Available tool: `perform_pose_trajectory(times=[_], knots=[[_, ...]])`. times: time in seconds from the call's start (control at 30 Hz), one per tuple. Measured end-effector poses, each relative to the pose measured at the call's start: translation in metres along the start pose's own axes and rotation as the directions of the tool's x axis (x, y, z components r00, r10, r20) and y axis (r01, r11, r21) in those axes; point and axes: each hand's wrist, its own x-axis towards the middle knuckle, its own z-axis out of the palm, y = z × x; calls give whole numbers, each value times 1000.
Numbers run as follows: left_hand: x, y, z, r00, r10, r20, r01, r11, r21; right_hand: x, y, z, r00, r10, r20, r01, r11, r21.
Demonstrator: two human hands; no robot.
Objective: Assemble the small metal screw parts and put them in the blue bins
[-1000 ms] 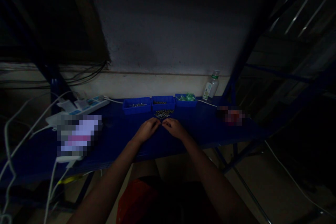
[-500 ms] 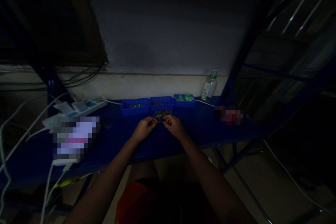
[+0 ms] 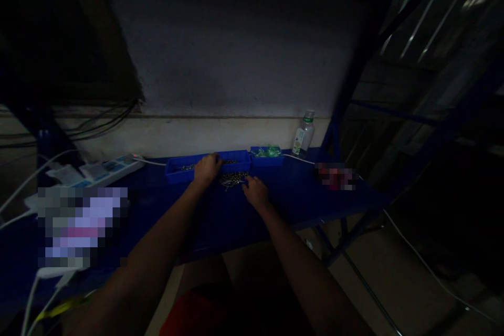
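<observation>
My left hand [image 3: 207, 169] reaches over the front of the blue bins, its fingers curled together at the middle bin [image 3: 240, 156]. Whatever those fingers hold is too dark to make out. On the table lies a pile of small slender metal pieces [image 3: 233, 179], like screws or rivets, some brass-coloured and some silvery. At its right edge is my right hand [image 3: 256, 192], fingertips bent and closed; anything between them is hidden. More silvery pieces lie in the left bin [image 3: 175, 170], and dark small parts in the middle one.
A third blue bin [image 3: 268, 160] holds green and clear plastic. Behind it stands a clear bottle [image 3: 304, 135]. To the left are a white power strip [image 3: 114, 169] with cables and a blurred-out object [image 3: 84, 226]. Another blurred reddish object [image 3: 336, 176] lies right on the blue table [image 3: 220, 226].
My left hand has moved away from my right hand, up and left to the bins. The right hand stays by the pile. The view has shifted slightly to the right.
</observation>
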Motion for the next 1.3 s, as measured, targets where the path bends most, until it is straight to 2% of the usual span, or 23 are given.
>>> perform_pose_trajectory(times=[0.2, 0.37, 0.43, 0.57, 0.67, 0.8, 1.07, 1.3], knots=[[-44, -8, -1, 993, 113, -26, -115, 986, -119, 2, 1, 1, 1000, 30, 9, -30, 999, 12], [-81, -23, 7, 988, 102, 116, -84, 984, -155, -2, 5, 3, 999, -5, -38, 7, 999, 36], [-88, -28, 12, 987, 107, 123, -85, 982, -170, -4, 6, 2, 998, -35, -47, 39, 995, 87], [-93, -29, 14, 977, 183, 105, -157, 962, -223, -8, 5, -1, 989, -140, -39, 144, 973, 181], [-95, -26, 12, 957, 256, 138, -214, 940, -265, -10, 2, -2, 969, -247, 2, 242, 947, 212], [-97, -22, 10, 939, 293, 181, -226, 920, -319, -13, -1, -5, 934, -351, 60, 325, 909, 261], [-98, -18, 5, 919, 341, 197, -243, 885, -398, -22, -5, -10, 909, -413, 57, 381, 878, 292], [-97, -20, 7, 917, 369, 153, -271, 855, -442, -18, -2, -5, 924, -381, 19, 360, 887, 289]])
